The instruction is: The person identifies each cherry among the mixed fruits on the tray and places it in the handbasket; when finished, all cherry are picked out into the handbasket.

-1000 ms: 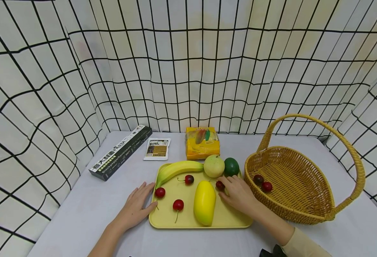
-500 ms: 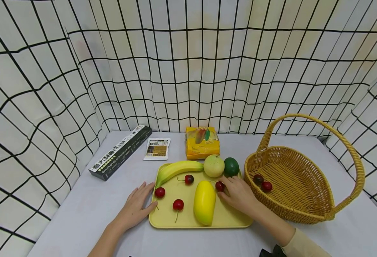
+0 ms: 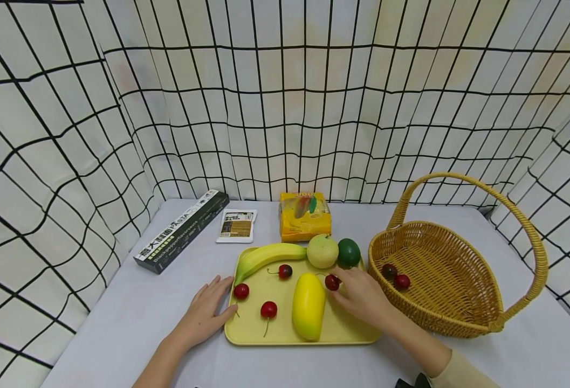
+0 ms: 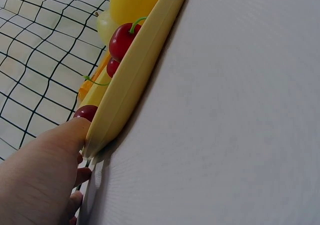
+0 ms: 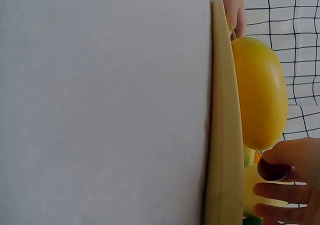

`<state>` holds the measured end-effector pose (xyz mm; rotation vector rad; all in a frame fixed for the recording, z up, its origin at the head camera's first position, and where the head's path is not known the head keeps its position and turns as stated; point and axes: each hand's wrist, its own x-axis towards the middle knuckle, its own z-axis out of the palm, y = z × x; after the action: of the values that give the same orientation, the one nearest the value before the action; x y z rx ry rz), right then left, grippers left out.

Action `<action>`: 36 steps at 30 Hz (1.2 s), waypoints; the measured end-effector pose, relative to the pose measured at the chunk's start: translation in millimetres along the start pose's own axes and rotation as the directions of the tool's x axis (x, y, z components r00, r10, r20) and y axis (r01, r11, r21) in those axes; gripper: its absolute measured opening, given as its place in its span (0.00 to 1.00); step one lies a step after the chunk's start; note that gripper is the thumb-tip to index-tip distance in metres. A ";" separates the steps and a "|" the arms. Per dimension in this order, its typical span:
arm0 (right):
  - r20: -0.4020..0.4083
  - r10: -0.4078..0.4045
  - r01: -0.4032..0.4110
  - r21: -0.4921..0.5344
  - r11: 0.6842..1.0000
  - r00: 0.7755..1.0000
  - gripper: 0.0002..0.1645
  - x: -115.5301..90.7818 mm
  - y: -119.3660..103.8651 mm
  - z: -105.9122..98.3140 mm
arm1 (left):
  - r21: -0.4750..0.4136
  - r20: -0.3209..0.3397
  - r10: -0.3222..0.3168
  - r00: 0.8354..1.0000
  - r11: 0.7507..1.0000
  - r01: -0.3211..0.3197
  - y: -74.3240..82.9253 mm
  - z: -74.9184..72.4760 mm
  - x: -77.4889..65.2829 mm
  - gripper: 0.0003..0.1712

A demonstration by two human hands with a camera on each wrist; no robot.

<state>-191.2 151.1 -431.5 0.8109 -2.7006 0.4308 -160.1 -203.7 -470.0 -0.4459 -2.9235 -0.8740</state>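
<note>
My right hand [image 3: 362, 299] pinches a dark red cherry [image 3: 332, 282] between thumb and fingers, low over the right part of the yellow tray [image 3: 251, 331]; in the right wrist view the thumb overlaps the cherry [image 5: 273, 170]. Just left of it lies a yellow mango [image 3: 309, 307]. My left hand [image 3: 206, 312] rests with extended fingers at the tray's left rim, thumb on the edge, beside a cherry [image 3: 241, 291]. Two more cherries, one near the front [image 3: 268, 310] and one farther back [image 3: 285, 271], lie on the tray. Behind them are a banana [image 3: 270, 256], a pale green round fruit [image 3: 322, 251] and a dark green fruit [image 3: 349, 253].
A wicker basket [image 3: 445, 318] with a tall arched handle [image 3: 532, 231] stands right of the tray, two cherries [image 3: 402, 282] inside. Behind the tray are a yellow packet [image 3: 306, 218], a small sachet [image 3: 237, 226] and a long dark box [image 3: 183, 231]. Black netting surrounds the table.
The cherry at my right fingertips shows more fully than a second ago, with the fingers covering less of it. My left hand keeps its place at the tray's rim.
</note>
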 end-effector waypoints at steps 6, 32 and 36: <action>-0.026 -0.016 0.016 -0.002 1.000 1.000 0.20 -0.8 -5.8 -7.7 | -0.002 0.005 -0.003 1.000 1.000 0.003 0.5 0.1 0.2 0.38; -0.105 0.027 -0.028 -0.015 0.999 0.994 0.23 -4.3 -5.4 -44.8 | 0.002 0.009 -0.012 1.000 1.000 0.012 0.3 0.8 0.5 0.38; -0.121 0.037 -0.040 -0.024 0.999 0.992 0.25 -5.7 -2.9 -48.7 | 0.000 0.011 -0.011 1.000 1.000 0.011 0.4 0.6 0.4 0.38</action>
<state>-175.9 169.1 -388.4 0.7030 -2.6085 0.4369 -160.4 -203.0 -470.2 -0.4360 -2.9385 -0.8762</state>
